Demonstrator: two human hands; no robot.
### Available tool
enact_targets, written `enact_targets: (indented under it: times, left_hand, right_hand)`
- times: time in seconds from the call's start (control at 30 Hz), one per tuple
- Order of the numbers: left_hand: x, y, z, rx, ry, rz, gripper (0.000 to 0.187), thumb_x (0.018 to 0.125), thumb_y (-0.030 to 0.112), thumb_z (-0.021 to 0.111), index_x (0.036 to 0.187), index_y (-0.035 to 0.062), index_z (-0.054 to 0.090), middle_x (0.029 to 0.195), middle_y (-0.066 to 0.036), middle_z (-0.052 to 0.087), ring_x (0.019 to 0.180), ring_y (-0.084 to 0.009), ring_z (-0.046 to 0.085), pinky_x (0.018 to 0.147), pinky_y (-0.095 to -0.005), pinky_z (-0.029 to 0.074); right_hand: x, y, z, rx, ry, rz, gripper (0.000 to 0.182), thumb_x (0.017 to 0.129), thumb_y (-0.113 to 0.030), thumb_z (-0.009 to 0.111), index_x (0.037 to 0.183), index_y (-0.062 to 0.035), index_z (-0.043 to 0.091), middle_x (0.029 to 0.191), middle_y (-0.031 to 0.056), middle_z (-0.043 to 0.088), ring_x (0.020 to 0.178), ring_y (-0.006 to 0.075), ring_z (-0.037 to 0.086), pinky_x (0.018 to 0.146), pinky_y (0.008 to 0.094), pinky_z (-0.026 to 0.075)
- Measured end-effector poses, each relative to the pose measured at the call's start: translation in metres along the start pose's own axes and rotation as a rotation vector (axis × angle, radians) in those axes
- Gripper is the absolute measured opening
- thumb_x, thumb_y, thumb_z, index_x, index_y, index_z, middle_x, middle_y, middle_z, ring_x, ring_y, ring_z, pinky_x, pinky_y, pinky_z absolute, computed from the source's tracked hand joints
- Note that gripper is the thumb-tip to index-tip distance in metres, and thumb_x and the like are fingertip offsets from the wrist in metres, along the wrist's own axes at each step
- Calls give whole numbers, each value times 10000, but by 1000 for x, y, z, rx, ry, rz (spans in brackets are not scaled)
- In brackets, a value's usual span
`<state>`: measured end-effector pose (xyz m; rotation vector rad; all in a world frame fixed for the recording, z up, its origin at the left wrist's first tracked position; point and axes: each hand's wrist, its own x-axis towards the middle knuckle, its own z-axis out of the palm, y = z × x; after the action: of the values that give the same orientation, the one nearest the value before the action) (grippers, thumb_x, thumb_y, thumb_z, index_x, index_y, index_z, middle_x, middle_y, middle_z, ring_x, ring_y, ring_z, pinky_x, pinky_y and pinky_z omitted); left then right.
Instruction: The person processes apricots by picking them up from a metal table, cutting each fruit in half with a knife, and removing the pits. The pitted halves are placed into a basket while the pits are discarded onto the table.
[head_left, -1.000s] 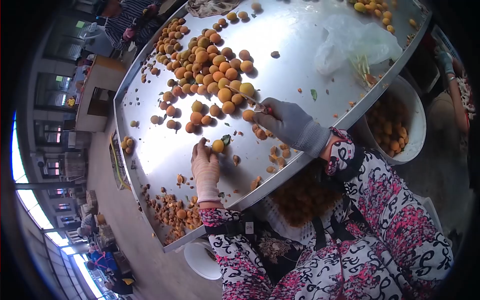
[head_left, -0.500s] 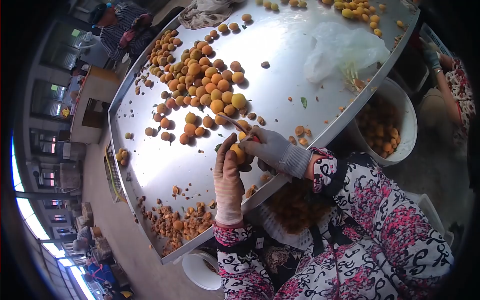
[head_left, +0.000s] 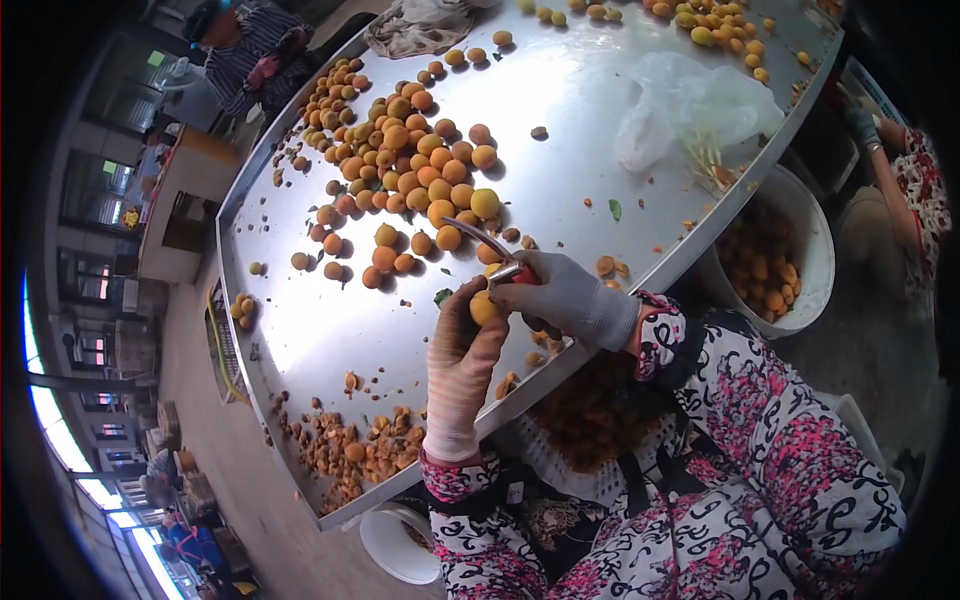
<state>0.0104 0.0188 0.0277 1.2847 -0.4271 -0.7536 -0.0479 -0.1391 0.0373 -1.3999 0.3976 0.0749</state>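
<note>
A worker's gloved left hand point(head_left: 462, 362) has its grip closed around a small orange fruit point(head_left: 485, 307), held just above the near edge of the steel surface point(head_left: 330, 320), while the grey-gloved right hand point(head_left: 560, 292) has its grip clamped on a short knife point(head_left: 483, 243) whose blade points away toward the far heap of fruit point(head_left: 405, 160). The fruit looks light, soft-skinned and easily bruised, likely slick once cut, so a cradling hold around its sides suits it best. Room is tight at the near rim, where scraps and pits point(head_left: 350, 445) crowd the left corner; the open steel to the left lies freer. A white bucket point(head_left: 825, 250) of fruit stands to the right, below the surface's edge, and a plastic bag point(head_left: 690, 105) lies far right.
</note>
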Motion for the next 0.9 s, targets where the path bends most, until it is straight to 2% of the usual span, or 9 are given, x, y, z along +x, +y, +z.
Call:
enact_targets:
  times: [0.13, 0.2, 0.3, 0.4, 0.47, 0.6, 0.7, 0.8, 0.9]
  left_hand:
    - [0, -5, 4, 160, 65, 80, 447, 827, 38, 589, 1243, 26, 425, 1115, -67, 504, 979, -108, 499, 861, -237, 414]
    - [1, -7, 3, 672, 147, 267, 440, 835, 29, 576, 1246, 31, 419, 1119, -64, 497, 994, -114, 492, 877, -233, 403]
    - [0, -5, 10, 303, 219, 234, 442, 804, 29, 579, 1223, 19, 439, 1097, -68, 506, 967, -123, 511, 828, -257, 442]
    - [0, -1, 14, 108, 166, 153, 454, 818, 57, 584, 1239, 21, 417, 1104, -63, 492, 986, -124, 495, 857, -253, 423]
    - [-1, 0, 11, 51, 118, 137, 469, 824, 66, 587, 1253, 24, 402, 1099, -60, 489, 981, -121, 493, 870, -249, 413]
    - [-7, 8, 2, -68, 84, 98, 511, 833, 82, 597, 1286, 34, 366, 1089, -50, 483, 961, -109, 490, 886, -236, 397]
    - [-10, 18, -4, -49, 150, 94, 506, 826, 92, 609, 1277, 39, 385, 1052, -43, 495, 942, -103, 492, 878, -235, 401]
    - [-13, 17, -9, 1, 140, 40, 495, 823, 114, 616, 1265, 40, 407, 1006, -36, 509, 930, -105, 493, 868, -244, 402]
    - [-12, 10, -9, -25, -55, 22, 492, 802, 105, 612, 1249, 33, 421, 976, -42, 531, 900, -137, 508, 848, -285, 411]
  right_hand:
    - [9, 10, 6, -75, 44, -27, 375, 768, -294, 656, 997, -24, 531, 638, -3, 517, 511, 48, 482, 443, 193, 397]
    - [12, 15, 3, -98, 71, -47, 382, 764, -291, 664, 1003, -25, 530, 641, -4, 515, 508, 49, 482, 441, 197, 401]
    - [8, 10, -2, 259, -131, 143, 456, 740, -336, 677, 1012, 3, 542, 728, 61, 581, 613, 101, 565, 568, 223, 470]
    - [2, 6, 3, 172, -42, 34, 443, 748, -321, 670, 1016, 5, 535, 722, 60, 574, 642, 113, 574, 583, 232, 472]
    - [5, 12, 5, -45, 75, -194, 398, 768, -286, 656, 993, 13, 522, 752, 31, 585, 635, 118, 559, 592, 239, 455]
    - [3, 13, 1, -201, 47, -308, 377, 805, -283, 625, 1011, 15, 520, 755, 49, 599, 665, 143, 578, 616, 262, 460]
    - [-5, 11, 0, -441, 11, -441, 321, 888, -329, 518, 934, -11, 520, 664, 144, 556, 639, 270, 586, 587, 339, 439]
    - [-5, 17, -1, -343, -13, -454, 317, 902, -325, 496, 942, -12, 521, 664, 126, 566, 637, 236, 592, 581, 327, 439]
    - [-8, 5, -3, -200, -85, -311, 314, 920, -314, 467, 942, -5, 522, 661, 107, 573, 642, 199, 599, 590, 306, 447]
